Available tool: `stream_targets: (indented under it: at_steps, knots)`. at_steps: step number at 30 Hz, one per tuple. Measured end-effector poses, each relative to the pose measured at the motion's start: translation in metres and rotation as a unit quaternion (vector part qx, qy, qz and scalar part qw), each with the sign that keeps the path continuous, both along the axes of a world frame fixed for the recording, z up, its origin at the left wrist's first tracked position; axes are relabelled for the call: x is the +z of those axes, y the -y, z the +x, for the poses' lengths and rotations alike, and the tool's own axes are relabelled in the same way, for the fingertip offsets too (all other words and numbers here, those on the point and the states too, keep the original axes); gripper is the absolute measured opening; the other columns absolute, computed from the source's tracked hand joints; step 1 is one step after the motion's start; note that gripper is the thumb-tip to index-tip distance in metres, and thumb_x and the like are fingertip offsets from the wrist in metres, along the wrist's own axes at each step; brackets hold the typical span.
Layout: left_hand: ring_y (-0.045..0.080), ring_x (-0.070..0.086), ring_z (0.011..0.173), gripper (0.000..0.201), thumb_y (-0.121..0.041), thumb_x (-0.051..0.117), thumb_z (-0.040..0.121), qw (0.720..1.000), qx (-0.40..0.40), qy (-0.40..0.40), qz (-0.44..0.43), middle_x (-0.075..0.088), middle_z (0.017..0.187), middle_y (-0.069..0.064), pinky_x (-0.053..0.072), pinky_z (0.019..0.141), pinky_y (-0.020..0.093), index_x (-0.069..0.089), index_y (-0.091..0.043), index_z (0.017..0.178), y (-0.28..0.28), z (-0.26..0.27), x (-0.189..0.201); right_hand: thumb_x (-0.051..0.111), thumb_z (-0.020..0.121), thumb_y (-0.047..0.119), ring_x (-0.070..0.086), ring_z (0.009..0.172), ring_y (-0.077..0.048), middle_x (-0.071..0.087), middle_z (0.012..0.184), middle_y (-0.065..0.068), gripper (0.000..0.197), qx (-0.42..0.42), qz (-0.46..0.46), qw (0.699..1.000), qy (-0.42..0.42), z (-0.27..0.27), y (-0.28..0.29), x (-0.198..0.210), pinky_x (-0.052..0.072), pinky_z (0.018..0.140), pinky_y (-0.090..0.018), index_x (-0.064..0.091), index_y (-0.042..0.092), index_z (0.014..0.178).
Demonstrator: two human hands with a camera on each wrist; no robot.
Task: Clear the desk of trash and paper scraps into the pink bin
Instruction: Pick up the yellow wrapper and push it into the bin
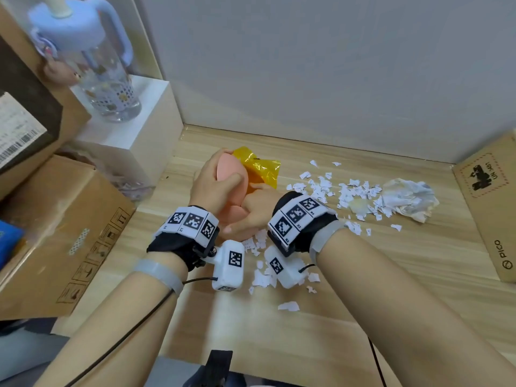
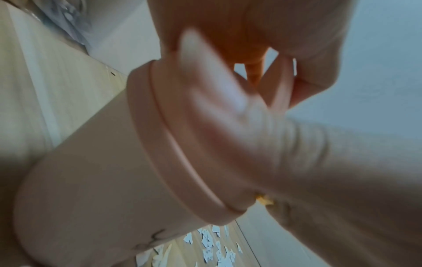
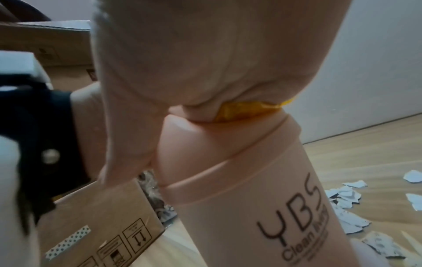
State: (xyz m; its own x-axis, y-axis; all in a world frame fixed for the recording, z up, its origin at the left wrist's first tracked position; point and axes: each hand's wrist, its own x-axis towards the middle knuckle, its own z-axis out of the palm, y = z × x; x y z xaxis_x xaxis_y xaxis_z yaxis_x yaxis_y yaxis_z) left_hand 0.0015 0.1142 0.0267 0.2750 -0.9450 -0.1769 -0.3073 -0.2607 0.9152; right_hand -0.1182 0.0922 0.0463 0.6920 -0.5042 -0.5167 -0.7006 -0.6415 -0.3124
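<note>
The pink bin (image 1: 237, 199), printed "YBS" (image 3: 269, 216), stands tilted on the wooden desk between both hands. My left hand (image 1: 215, 182) grips its swing lid (image 2: 217, 94) from the left, thumb across the flap. My right hand (image 1: 252, 210) is curled round the bin's upper part, its fingers lying over the rim on a yellow plastic wrapper (image 1: 259, 166) that sticks out of the bin's mouth (image 3: 246, 110). Several white paper scraps (image 1: 349, 191) and a crumpled tissue (image 1: 407, 196) lie on the desk to the right. More scraps (image 1: 262, 275) lie under my wrists.
Cardboard boxes (image 1: 64, 224) crowd the left side, with a white block (image 1: 134, 129) behind them carrying a clear bottle (image 1: 106, 79). Another cardboard box (image 1: 491, 205) lies at the right edge. A grey wall closes the back of the desk (image 1: 335, 317).
</note>
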Motion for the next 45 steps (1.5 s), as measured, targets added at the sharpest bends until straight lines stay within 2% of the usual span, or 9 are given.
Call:
stream_targets:
  at_steps: [4,7,9,16,24,29,35,39,45]
  knots:
    - [0.031,0.046,0.119,0.063,-0.045,0.049,0.055,1.0,-0.008,-0.003,0.0,0.055,0.125,0.004,0.043,0.097,0.053,0.049,-0.042,0.117,0.002,0.003,-0.002,0.06,0.081,0.045,0.047,0.056,-0.009,0.039,0.047,0.003,0.053,-0.059,0.053,0.992,0.096,-0.008,0.002,-0.001,0.007,0.117,-0.033,0.038,0.012,0.045]
    - [0.029,0.045,0.121,0.063,-0.046,0.048,0.054,1.0,-0.004,-0.005,-0.008,0.056,0.126,0.002,0.041,0.099,0.052,0.049,-0.041,0.117,0.001,0.003,-0.001,0.067,0.079,0.029,0.057,0.087,-0.022,0.057,0.074,-0.006,0.025,-0.114,0.033,0.969,0.216,-0.022,-0.004,-0.007,0.015,0.114,-0.027,0.067,0.004,0.074]
    - [0.03,0.045,0.119,0.063,-0.046,0.046,0.053,1.0,-0.004,-0.008,-0.009,0.056,0.123,0.0,0.041,0.099,0.051,0.05,-0.041,0.116,0.001,0.003,0.0,0.064,0.077,0.023,0.055,0.093,-0.022,0.059,0.095,-0.009,0.023,-0.14,-0.002,0.954,0.267,-0.026,-0.01,-0.013,0.033,0.09,-0.021,0.071,0.005,0.089]
    - [0.031,0.046,0.117,0.059,-0.048,0.047,0.052,1.0,-0.004,-0.015,0.001,0.053,0.124,0.006,0.044,0.096,0.049,0.05,-0.047,0.111,-0.002,0.002,0.003,0.059,0.071,-0.01,0.051,0.09,-0.011,0.043,0.09,0.01,0.028,-0.356,0.048,0.821,0.443,-0.025,-0.004,-0.022,0.048,0.08,-0.023,0.061,0.017,0.079]
    - [0.033,0.046,0.114,0.065,-0.05,0.047,0.052,1.0,0.0,-0.018,0.011,0.052,0.12,0.004,0.046,0.093,0.053,0.049,-0.042,0.117,-0.002,0.001,0.005,0.075,0.066,-0.002,0.05,0.079,-0.009,0.042,0.115,0.004,0.068,-0.474,0.0,0.813,0.338,-0.011,0.01,-0.011,0.045,0.074,-0.023,0.046,0.024,0.123]
    - [0.031,0.049,0.114,0.057,-0.049,0.051,0.053,1.0,0.006,-0.026,0.016,0.055,0.121,0.005,0.046,0.095,0.051,0.051,-0.048,0.11,-0.002,0.001,0.004,0.065,0.075,0.008,0.06,0.087,-0.019,0.07,0.095,0.004,0.022,-0.409,-0.168,0.874,0.199,-0.006,0.007,-0.004,0.041,0.082,-0.029,0.064,0.028,0.086]
    - [0.034,0.048,0.115,0.058,-0.048,0.05,0.052,0.999,0.004,-0.031,0.028,0.053,0.122,0.01,0.046,0.094,0.053,0.048,-0.054,0.109,-0.003,0.001,0.004,0.057,0.075,0.005,0.037,0.085,-0.02,0.06,0.078,0.007,0.022,-0.328,-0.317,0.88,0.13,-0.008,0.0,-0.01,0.011,0.07,-0.033,0.067,0.025,0.071]
    - [0.032,0.047,0.116,0.063,-0.048,0.048,0.05,0.999,0.004,-0.03,0.027,0.051,0.124,0.009,0.046,0.095,0.051,0.047,-0.052,0.113,-0.002,0.001,0.005,0.067,0.077,0.021,0.044,0.102,-0.023,0.044,0.094,0.001,0.012,-0.352,-0.173,0.901,0.186,-0.006,-0.007,-0.012,0.033,0.087,-0.034,0.07,0.022,0.089]
    - [0.031,0.047,0.117,0.063,-0.047,0.048,0.051,1.0,0.014,-0.022,0.017,0.055,0.122,0.009,0.045,0.096,0.049,0.049,-0.048,0.114,-0.001,0.001,0.002,0.051,0.074,0.004,0.057,0.074,-0.02,0.062,0.084,-0.005,0.019,-0.432,-0.032,0.829,0.354,0.0,-0.027,-0.005,0.049,0.079,-0.035,0.057,0.012,0.091]
